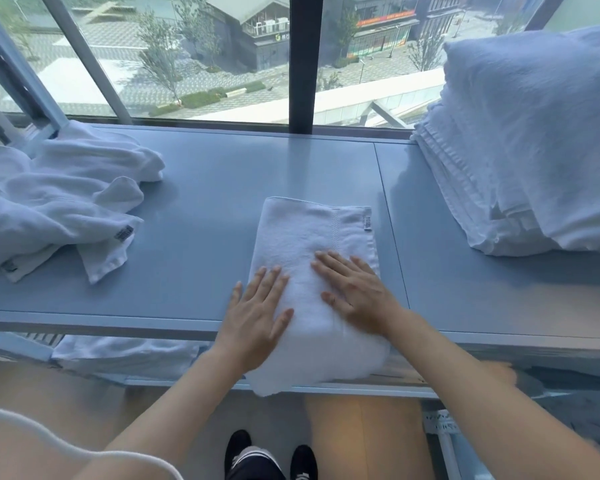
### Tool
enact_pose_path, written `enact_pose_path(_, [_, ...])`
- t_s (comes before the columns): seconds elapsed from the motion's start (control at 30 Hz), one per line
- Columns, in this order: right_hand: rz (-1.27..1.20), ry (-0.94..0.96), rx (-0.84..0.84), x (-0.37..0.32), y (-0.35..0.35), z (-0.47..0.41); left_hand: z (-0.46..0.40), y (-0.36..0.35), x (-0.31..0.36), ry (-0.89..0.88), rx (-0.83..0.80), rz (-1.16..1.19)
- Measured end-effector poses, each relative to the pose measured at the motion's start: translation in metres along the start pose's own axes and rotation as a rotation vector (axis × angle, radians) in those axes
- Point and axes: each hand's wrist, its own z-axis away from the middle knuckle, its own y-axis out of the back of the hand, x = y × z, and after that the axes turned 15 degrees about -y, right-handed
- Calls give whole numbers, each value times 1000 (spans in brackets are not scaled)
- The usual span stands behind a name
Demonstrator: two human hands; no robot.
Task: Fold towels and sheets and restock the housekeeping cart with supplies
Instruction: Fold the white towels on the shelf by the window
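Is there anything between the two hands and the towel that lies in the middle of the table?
No, nothing visible. The left hand and the right hand both rest flat, directly on the folded towel.

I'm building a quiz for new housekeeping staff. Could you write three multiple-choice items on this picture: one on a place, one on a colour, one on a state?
1. Where does the unfolded towel heap lie?
A. left end of the table
B. on the floor
C. on the pillow

2. What colour is the table top?
A. red
B. light blue
C. black

3. How do the left hand and right hand meet the folded towel?
A. gripping its corners
B. lifted clear
C. pressing flat

Answers:
1 A, it sprawls at the left end.
2 B, the bare surface is pale blue.
3 C, the fingers lie straight on it.
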Motion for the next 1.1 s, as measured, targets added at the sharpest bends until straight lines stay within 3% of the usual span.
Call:
enact_pose_path(0.23, [67, 82, 6, -1, -14, 57, 48, -13, 28, -63, 15, -159])
enact_pose_path(0.5, [139, 122, 15, 0, -16, 61, 24, -6, 9, -323, -34, -304])
enact_pose_path(0.93, [180, 92, 130, -7, -17, 94, 42, -1, 33, -358, 234, -369])
enact_pose_path(1.1, [140, 88, 268, -37, -8, 119, 69, 16, 32, -402, 291, -336])
